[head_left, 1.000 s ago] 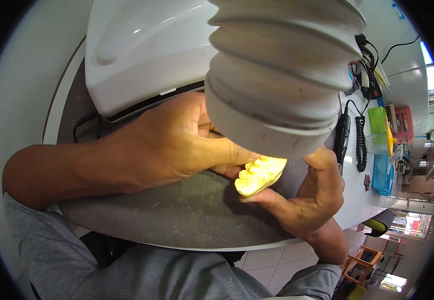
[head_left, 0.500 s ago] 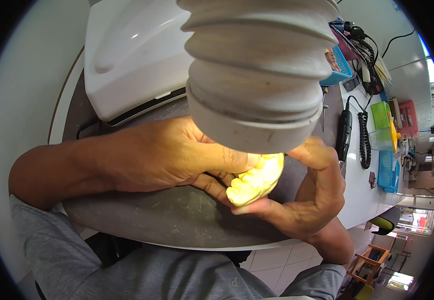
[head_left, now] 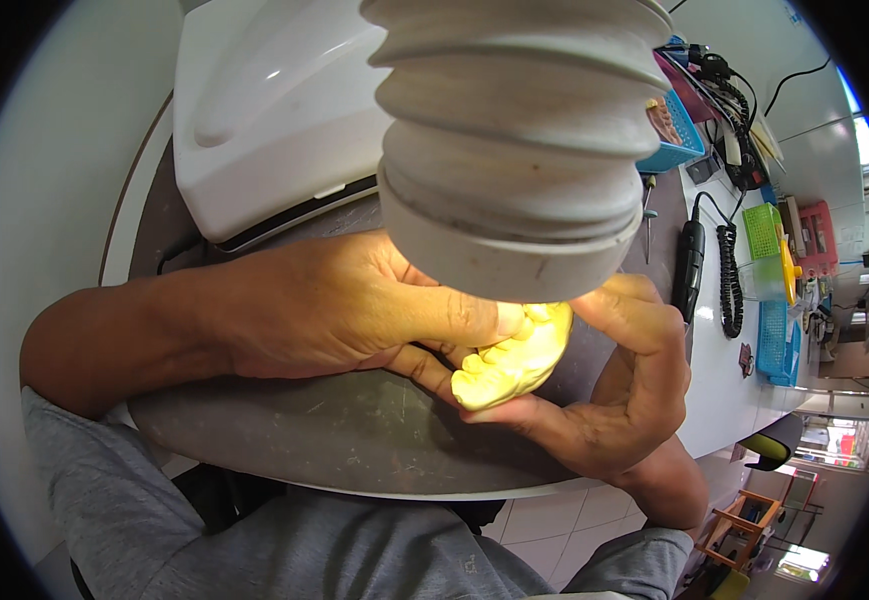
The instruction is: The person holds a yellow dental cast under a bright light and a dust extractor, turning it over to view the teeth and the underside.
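Observation:
A pale yellow dental cast [head_left: 512, 365], brightly lit, is held over the grey work surface [head_left: 374, 450] under a ribbed grey hose [head_left: 514, 140]. My left hand [head_left: 384, 320] grips it from the left, thumb on its upper part and fingers beneath; some fingers are hidden by the cast and hose. My right hand [head_left: 614, 400] holds it from the right, thumb at the lower end and index finger bent by the upper right edge. The white housing [head_left: 264, 120] sits behind my left hand.
To the right are a black handpiece [head_left: 688, 270] with a coiled cord, a thin metal tool [head_left: 648, 215], blue baskets [head_left: 776, 340], a green basket [head_left: 760, 230], a pink container [head_left: 816, 235] and tangled black cables [head_left: 739, 115]. A wooden stool [head_left: 739, 535] stands on the tiled floor.
Since a second ago the cast has turned and shifted slightly left and down, with my left thumb now further onto it. Over the last half second little has moved.

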`<state>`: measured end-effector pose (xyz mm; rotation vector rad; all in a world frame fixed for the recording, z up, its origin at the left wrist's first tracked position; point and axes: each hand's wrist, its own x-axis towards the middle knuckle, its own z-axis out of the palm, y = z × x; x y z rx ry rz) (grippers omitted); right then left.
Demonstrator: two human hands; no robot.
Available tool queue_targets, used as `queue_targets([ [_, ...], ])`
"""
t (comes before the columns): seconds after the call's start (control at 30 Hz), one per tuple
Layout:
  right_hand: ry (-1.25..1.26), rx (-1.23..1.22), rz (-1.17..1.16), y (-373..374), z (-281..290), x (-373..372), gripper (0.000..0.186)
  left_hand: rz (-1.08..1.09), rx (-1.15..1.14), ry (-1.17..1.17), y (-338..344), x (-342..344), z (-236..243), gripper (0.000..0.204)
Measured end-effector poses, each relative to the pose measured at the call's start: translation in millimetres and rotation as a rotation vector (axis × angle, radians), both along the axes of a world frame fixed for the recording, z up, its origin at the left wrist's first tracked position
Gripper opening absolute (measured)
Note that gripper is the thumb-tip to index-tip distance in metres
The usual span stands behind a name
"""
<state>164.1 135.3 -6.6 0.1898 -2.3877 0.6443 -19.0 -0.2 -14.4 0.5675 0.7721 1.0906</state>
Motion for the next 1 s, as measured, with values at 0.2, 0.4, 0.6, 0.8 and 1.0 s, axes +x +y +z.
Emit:
queue_targets([
  [0.2, 0.004, 0.02, -0.013, -1, -3, -2, 0.083, 0.141, 0.057, 0.028, -2, 10, 9, 0.032],
  [0.4, 0.012, -0.055, -0.013, -3, -6, -7, 0.069, 0.245, 0.126, 0.342, -4, 14, 19, 0.029],
  [0.6, -0.06, -0.292, -0.022, -1, -3, -3, 0.038, 0.277, 0.395, 1.137, -6, 8, 12, 0.028],
  [0.8, -0.193, -0.314, -0.056, 0, 2, 2, 0.03, 0.429, 0.784, 1.575, -8, 7, -4, 0.031],
  [1.0, -0.058, -0.221, 0.006, 0, -4, -4, 0.027, 0.462, 0.931, 1.606, -7, 9, -8, 0.029],
])
